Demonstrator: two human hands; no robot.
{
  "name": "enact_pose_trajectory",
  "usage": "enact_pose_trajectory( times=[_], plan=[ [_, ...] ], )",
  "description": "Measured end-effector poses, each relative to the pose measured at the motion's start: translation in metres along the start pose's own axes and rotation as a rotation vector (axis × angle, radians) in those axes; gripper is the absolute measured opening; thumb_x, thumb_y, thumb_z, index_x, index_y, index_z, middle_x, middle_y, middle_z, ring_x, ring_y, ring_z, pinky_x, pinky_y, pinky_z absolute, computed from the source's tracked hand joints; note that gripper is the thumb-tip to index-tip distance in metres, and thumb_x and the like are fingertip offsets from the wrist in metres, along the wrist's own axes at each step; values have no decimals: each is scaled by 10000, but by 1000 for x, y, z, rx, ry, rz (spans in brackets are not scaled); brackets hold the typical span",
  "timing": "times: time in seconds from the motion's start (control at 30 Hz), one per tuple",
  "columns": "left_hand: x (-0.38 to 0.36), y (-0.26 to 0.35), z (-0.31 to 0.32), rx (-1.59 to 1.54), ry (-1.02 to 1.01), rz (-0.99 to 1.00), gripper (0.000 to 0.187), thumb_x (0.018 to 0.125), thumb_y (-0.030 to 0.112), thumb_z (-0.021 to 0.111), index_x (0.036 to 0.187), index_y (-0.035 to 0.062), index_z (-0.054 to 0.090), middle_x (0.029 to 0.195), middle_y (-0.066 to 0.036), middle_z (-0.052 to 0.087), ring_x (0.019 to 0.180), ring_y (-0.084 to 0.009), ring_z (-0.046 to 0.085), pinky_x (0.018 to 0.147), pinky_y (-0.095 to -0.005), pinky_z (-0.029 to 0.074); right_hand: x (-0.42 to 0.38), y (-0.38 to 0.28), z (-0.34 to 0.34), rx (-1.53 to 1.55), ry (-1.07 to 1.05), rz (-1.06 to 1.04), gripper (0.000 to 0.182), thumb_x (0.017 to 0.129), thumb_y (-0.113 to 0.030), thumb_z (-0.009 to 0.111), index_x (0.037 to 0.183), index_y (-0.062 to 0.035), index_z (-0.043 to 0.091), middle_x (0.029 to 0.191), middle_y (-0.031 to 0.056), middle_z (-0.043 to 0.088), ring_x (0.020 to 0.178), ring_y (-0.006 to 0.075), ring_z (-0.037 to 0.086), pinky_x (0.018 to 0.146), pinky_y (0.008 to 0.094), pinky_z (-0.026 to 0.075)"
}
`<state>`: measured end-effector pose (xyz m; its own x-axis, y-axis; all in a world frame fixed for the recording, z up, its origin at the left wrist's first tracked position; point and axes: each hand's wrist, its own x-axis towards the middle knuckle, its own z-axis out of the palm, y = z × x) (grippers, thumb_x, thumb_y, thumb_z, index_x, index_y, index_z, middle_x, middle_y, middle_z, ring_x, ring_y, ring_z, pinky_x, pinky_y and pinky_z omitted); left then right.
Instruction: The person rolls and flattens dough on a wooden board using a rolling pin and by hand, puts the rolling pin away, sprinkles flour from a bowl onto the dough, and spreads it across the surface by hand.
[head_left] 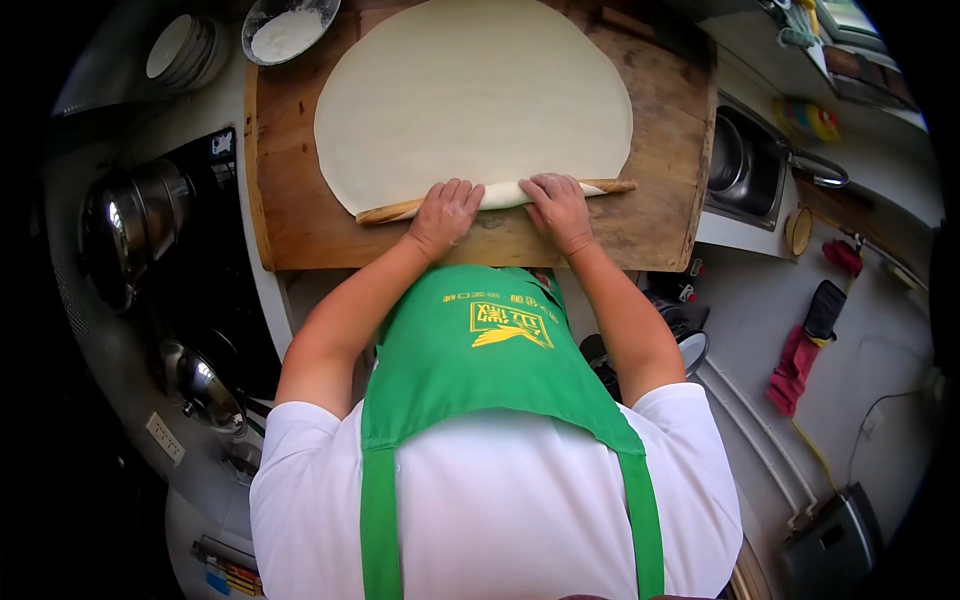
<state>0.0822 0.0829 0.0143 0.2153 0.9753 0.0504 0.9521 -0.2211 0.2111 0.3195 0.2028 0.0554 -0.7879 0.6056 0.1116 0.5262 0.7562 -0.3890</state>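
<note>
A wide, thin round sheet of pale dough (475,100) is spread over a wooden board (670,150). Its near edge is wrapped around a long wooden rolling pin (612,186), whose bare ends stick out on both sides. My left hand (447,218) is closed over the dough-wrapped pin left of its middle, with flour on the fingers. To the right of it, my right hand (560,210) curls over the pin in the same way. A short stretch of rolled dough shows between the two hands. My palms hide the parts of the pin beneath them.
A bowl of white flour (288,36) stands at the board's back left corner, near stacked bowls (180,48). Left are a black stove and a shiny pot (135,230). On the right is a metal sink (768,165). My green apron (480,360) touches the board's front edge.
</note>
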Motion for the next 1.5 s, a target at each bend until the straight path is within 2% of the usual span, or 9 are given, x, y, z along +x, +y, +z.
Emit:
enact_pose_trajectory(
  times=[0.37, 0.47, 0.53, 0.63, 0.83, 1.1, 1.2, 1.3, 1.5],
  plan=[
    [-3, 35, -9, 74, 10, -54, 289, 900, 348, 705, 1024, 119, 580, 945, -52, 577, 907, -240, 596, 765, -395, 482, -17, 28, 11, 22, -52, -186, 543, 744, -188, 848, 1263, -259, 707, 1077, 1, 659, 1046, 246, 635, 923, 426, 503],
    [-7, 41, -2, 97, -117, -109, 371, 919, 321, 686, 1192, 78, 617, 1193, -113, 636, 1146, -282, 616, 936, -417, 512, -12, 32, 7, 39, -73, -197, 528, 763, -194, 838, 1272, -236, 704, 1093, 13, 666, 1070, 259, 634, 943, 440, 504],
    [-11, 47, 3, 294, 107, 105, 579, 942, 293, 659, 1446, 31, 545, 1519, -182, 529, 1438, -332, 483, 1186, -467, 401, -17, 33, 13, 49, -104, -186, 517, 779, -197, 829, 1280, -215, 700, 1116, 24, 674, 1098, 272, 634, 963, 449, 504],
    [-8, 71, 14, -7, -49, -52, 706, 963, 321, 625, 1571, 15, 439, 1652, -187, 408, 1559, -351, 338, 1292, -506, 243, -21, 32, 30, -81, 38, -275, 524, 858, -243, 766, 1356, -120, 660, 1343, 78, 649, 1300, 315, 572, 1098, 488, 455],
    [0, 75, 7, -171, 11, -159, 749, 973, 360, 637, 1588, -1, 406, 1656, -198, 402, 1559, -356, 341, 1298, -490, 235, -48, 14, 39, -133, -101, -139, 810, 972, -444, 628, 1610, -13, 374, 1698, 161, 346, 1593, 360, 266, 1314, 535, 157],
    [75, 14, 4, -45, -9, -404, 892, 982, 570, 531, 1651, 24, 308, 1737, -217, 229, 1615, -408, 176, 1309, -525, 121, 60, 42, 41, -164, -80, -47, 686, 1012, -460, 511, 1554, -39, 482, 1670, 135, 407, 1578, 330, 302, 1289, 576, 174],
    [114, -21, -21, 57, 9, -541, 837, 978, 466, 579, 1637, 14, 331, 1722, -234, 257, 1610, -403, 203, 1311, -512, 140, 113, 52, 38, -271, -37, -12, 688, 1003, -446, 534, 1551, -34, 481, 1655, 144, 428, 1573, 331, 310, 1280, 580, 198],
    [108, -41, -8, 446, 79, -284, 826, 961, 412, 607, 1617, -21, 352, 1703, -249, 299, 1601, -393, 240, 1312, -494, 160, 133, 52, 30, -329, 79, 125, 689, 993, -430, 559, 1547, -28, 480, 1646, 152, 437, 1570, 329, 314, 1277, 588, 202],
    [39, -2, 8, -50, -20, -301, 867, 955, 460, 590, 1613, -49, 344, 1708, -242, 300, 1605, -376, 248, 1315, -495, 158, 37, 66, 20, -7, 8, 41, 697, 985, -449, 582, 1534, -30, 491, 1639, 145, 446, 1563, 347, 323, 1276, 574, 217]
  ],
)
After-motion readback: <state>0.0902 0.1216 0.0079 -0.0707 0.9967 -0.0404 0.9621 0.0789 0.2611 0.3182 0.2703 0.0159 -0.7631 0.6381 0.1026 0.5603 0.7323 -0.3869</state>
